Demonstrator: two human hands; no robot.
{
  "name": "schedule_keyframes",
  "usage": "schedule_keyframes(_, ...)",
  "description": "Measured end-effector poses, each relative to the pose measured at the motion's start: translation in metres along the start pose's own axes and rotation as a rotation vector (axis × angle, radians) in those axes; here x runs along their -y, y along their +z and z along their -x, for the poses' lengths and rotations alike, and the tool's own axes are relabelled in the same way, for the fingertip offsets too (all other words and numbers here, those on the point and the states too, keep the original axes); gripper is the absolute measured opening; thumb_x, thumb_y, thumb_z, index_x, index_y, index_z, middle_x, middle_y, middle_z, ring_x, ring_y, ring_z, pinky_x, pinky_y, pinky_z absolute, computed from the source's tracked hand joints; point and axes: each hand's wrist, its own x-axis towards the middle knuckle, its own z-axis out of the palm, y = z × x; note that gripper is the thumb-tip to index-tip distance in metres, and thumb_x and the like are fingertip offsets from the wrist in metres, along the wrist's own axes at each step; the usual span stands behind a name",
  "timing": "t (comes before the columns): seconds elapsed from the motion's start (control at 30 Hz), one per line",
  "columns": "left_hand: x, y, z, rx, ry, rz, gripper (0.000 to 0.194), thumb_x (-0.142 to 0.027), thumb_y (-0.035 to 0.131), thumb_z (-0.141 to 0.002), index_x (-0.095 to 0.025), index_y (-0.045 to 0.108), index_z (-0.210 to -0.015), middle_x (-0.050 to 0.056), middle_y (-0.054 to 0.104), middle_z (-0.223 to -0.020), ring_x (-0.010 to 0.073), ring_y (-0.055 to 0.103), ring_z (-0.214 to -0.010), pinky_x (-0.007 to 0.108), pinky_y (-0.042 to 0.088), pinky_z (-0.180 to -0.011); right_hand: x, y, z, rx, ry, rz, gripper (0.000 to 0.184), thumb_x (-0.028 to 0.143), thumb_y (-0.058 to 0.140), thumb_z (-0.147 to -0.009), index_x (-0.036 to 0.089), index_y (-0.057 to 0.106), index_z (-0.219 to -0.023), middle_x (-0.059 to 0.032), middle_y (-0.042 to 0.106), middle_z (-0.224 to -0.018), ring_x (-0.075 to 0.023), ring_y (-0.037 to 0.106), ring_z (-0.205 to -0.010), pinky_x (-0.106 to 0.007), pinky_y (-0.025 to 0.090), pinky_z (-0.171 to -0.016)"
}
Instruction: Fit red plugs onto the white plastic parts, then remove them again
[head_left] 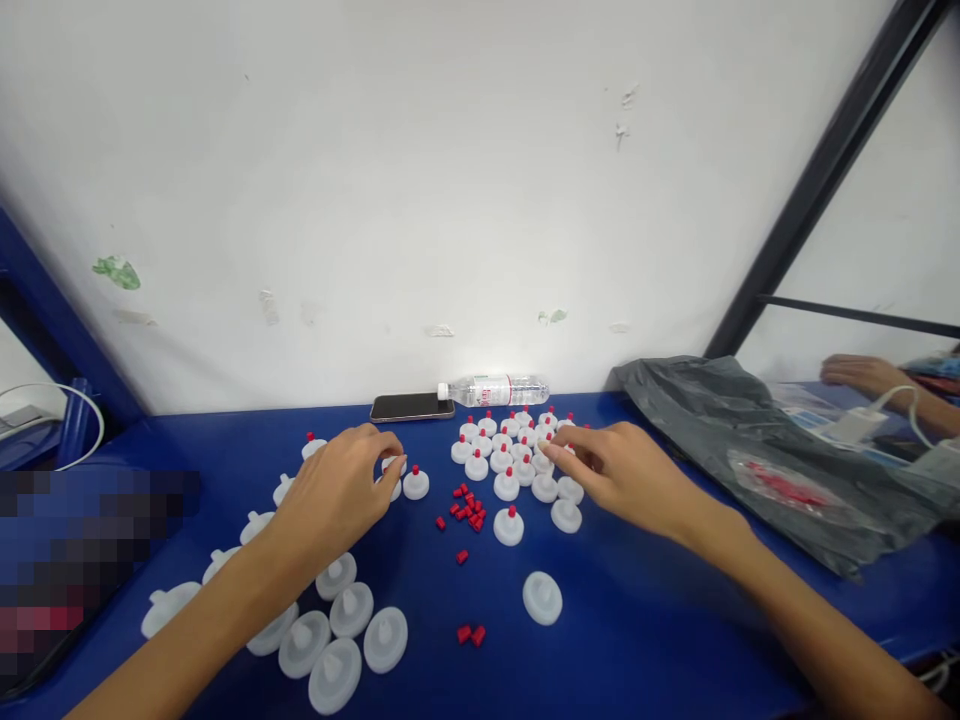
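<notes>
My left hand (345,485) is at centre left, fingertips pinched at a white round disc (391,492); its top is partly hidden by the fingers. A red-capped white disc (415,484) sits just right of it. My right hand (619,465) reaches to the right side of a cluster of white discs (506,485), most with red caps on their nozzles. Its thumb and index finger close around the top of one disc (543,462). Loose red caps (469,512) lie between my hands. Uncapped white discs (334,675) are spread below and beside my left forearm.
A phone (412,406) and a clear water bottle (499,390) lie against the white wall. On the right is a grey plastic bag (712,440) with a clear packet of red pieces (791,485). Another person's hand (862,375) shows at far right, beyond the dark frame post.
</notes>
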Motion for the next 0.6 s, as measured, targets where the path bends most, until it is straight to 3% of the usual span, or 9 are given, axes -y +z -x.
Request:
schedule_keyframes(0.13,-0.012,-0.002,0.008,-0.040,0.134,0.026,0.028,-0.038,0.048,-0.094,-0.024,0.071,-0.096,0.008,0.064,-0.111,0.0255,0.062,-0.092,0.034,0.046,-0.066,-0.009,-0.002,-0.001,0.160,0.015,0.020,0.030,0.042,0.058,-0.098,0.024,0.071,-0.079,0.0008,0.069,-0.058,-0.0162,0.059,-0.050,-0.028,0.030,-0.052)
schedule_keyframes(0.27,-0.017,0.003,0.014,0.174,0.236,0.121,0.023,-0.037,0.050,-0.094,-0.026,0.070,-0.097,0.006,0.057,-0.118,0.0157,0.061,-0.072,0.032,0.046,-0.062,-0.001,0.000,-0.001,0.315,-0.011,-0.126,0.027,0.041,0.057,-0.099,0.024,0.073,-0.086,0.0015,0.072,-0.062,-0.0160,0.064,-0.055,-0.026,0.034,-0.055)
schedule_keyframes(0.4,-0.014,0.012,0.015,0.302,0.326,0.078,0.019,-0.026,0.054,-0.094,-0.028,0.069,-0.106,0.004,0.061,-0.112,0.0198,0.065,-0.085,0.032,0.046,-0.070,0.008,0.000,-0.001,0.458,-0.047,-0.263,0.025,0.041,0.059,-0.098,0.023,0.073,-0.090,0.0013,0.074,-0.072,-0.0149,0.067,-0.064,-0.024,0.039,-0.059)
schedule_keyframes(0.6,-0.012,0.020,0.010,0.393,0.352,-0.020,0.018,-0.022,0.052,-0.097,-0.028,0.069,-0.102,0.003,0.066,-0.103,0.0219,0.066,-0.087,0.031,0.042,-0.067,0.002,0.005,-0.003,0.455,-0.013,-0.327,0.023,0.039,0.068,-0.093,0.026,0.072,-0.112,0.0021,0.076,-0.082,-0.0161,0.070,-0.073,-0.024,0.044,-0.064)
